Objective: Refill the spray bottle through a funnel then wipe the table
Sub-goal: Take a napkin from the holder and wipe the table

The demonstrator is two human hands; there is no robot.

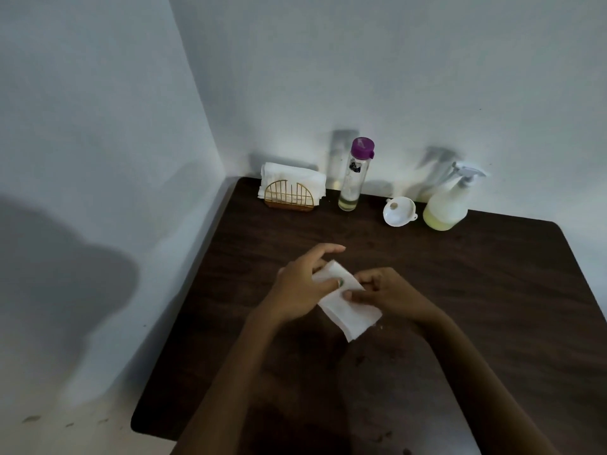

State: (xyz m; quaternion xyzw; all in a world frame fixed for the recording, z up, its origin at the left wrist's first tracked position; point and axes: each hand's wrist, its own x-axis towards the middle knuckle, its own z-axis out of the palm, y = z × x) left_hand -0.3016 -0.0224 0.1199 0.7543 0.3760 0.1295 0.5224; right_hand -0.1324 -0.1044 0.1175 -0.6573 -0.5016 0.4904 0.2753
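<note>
A folded white tissue (353,315) lies over the middle of the dark wooden table (492,290). My left hand (300,284) holds its far end, thumb on top and forefinger stretched out. My right hand (384,292) pinches the tissue's middle from the right. At the back right stands the spray bottle (448,205), its white trigger head on and yellowish liquid in the bottom. A small white funnel (399,212) lies on the table just left of it.
A tall clear bottle with a purple cap (354,177) stands at the back, nearly empty. A gold wire holder with white tissues (290,190) sits in the back left corner. Walls close off the back and left sides. Small crumbs dot the tabletop near me.
</note>
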